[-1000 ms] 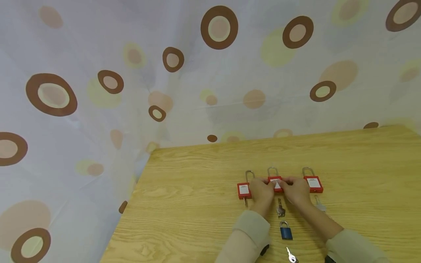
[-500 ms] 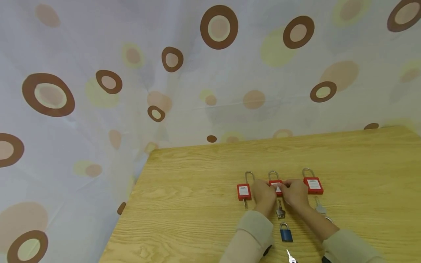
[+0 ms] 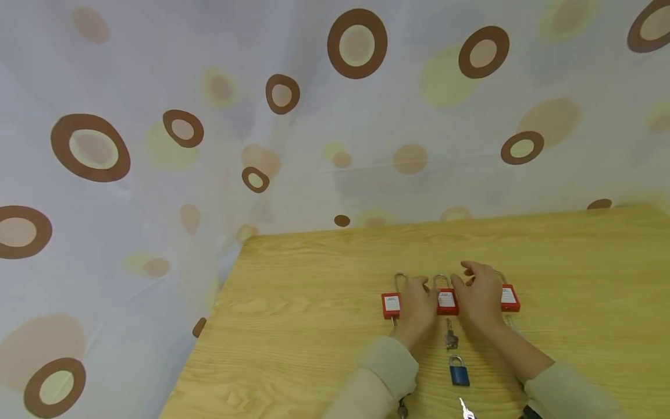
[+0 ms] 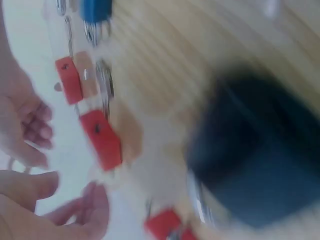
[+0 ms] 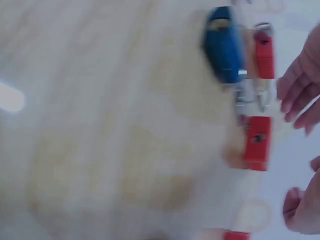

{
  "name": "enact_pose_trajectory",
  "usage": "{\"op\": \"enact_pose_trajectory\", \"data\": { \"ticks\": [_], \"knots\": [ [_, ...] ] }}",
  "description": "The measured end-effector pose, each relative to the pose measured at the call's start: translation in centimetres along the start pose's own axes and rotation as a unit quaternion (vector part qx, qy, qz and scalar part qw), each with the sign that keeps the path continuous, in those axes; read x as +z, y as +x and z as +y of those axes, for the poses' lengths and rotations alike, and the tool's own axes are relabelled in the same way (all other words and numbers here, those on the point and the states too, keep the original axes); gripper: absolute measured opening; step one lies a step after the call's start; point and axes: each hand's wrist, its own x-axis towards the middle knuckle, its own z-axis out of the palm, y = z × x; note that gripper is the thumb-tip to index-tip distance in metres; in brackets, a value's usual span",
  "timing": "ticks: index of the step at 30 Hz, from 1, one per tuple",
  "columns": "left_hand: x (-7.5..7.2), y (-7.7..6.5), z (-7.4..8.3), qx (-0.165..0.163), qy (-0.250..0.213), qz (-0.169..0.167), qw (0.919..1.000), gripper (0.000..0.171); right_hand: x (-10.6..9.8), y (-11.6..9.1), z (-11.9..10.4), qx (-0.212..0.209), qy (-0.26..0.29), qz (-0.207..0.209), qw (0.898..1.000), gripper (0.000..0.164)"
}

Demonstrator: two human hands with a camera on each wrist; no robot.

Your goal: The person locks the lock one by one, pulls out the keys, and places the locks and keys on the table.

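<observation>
The middle red padlock (image 3: 447, 301) lies on the wooden table with its shackle pointing away and a white label facing up. To its left is my left hand (image 3: 419, 308), with the thumb beside the padlock's edge and the fingers loosely bent around nothing. My right hand (image 3: 480, 297) is on the other side, thumb and fingers spread apart, also holding nothing. Both hands flank this red padlock (image 4: 101, 140) in the left wrist view. A left red padlock (image 3: 391, 305) has a key in its base. My right hand partly covers a right red padlock (image 3: 510, 297).
Below the middle padlock lie a dark key (image 3: 451, 337), a small blue padlock (image 3: 459, 374) and a shiny key (image 3: 467, 410). More keys (image 3: 402, 409) show beside the left sleeve. A large dark blurred shape (image 4: 260, 150) fills part of the left wrist view. Patterned cloth (image 3: 366, 134) hangs behind.
Both hands have let go of the middle red padlock and moved apart, the left slightly leftward, the right rightward and up with its fingers spreading. The padlock stays on the table.
</observation>
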Motion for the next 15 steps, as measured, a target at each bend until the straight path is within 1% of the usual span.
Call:
{"op": "enact_pose_trajectory", "data": {
  "ticks": [1, 2, 4, 5, 6, 8, 11, 13, 15],
  "knots": [
    [-0.8, 0.0, -0.1, 0.023, -0.002, -0.003, 0.9997, 0.026, 0.0, 0.2, -0.5, -0.015, 0.013, 0.014, 1.000, 0.033],
    [-1.6, 0.2, -0.2, 0.032, -0.016, -0.005, 0.9994, 0.028, 0.0, 0.3, -1.0, -0.025, 0.024, 0.019, 0.999, 0.034],
    [-3.2, 0.4, -0.5, 0.044, -0.010, 0.013, 0.9989, 0.031, 0.3, 0.4, -2.0, -0.036, 0.036, 0.005, 0.999, 0.036],
    [-3.8, 0.5, -0.8, 0.039, -0.014, 0.023, 0.9989, 0.033, 0.5, 0.4, -2.6, -0.038, 0.041, -0.008, 0.998, 0.037],
    [-4.4, 0.5, -1.1, 0.030, -0.023, 0.033, 0.9987, 0.035, 0.8, 0.3, -3.0, -0.038, 0.044, -0.023, 0.998, 0.038],
    [-5.0, 0.7, -1.9, 0.009, -0.026, 0.061, 0.9978, 0.038, 1.6, 0.2, -3.6, -0.037, 0.042, -0.055, 0.997, 0.038],
    [-5.2, 0.9, -3.3, -0.032, -0.034, 0.080, 0.9957, 0.041, 2.7, 0.0, -3.8, -0.010, 0.043, -0.109, 0.993, 0.037],
    [-5.0, 0.9, -4.1, -0.058, -0.026, 0.081, 0.9947, 0.041, 3.3, -0.2, -3.6, 0.015, 0.036, -0.142, 0.989, 0.037],
    [-4.9, 1.0, -4.5, -0.079, -0.030, 0.068, 0.9940, 0.040, 3.7, -0.5, -3.4, 0.045, 0.031, -0.174, 0.983, 0.038]
  ]
}}
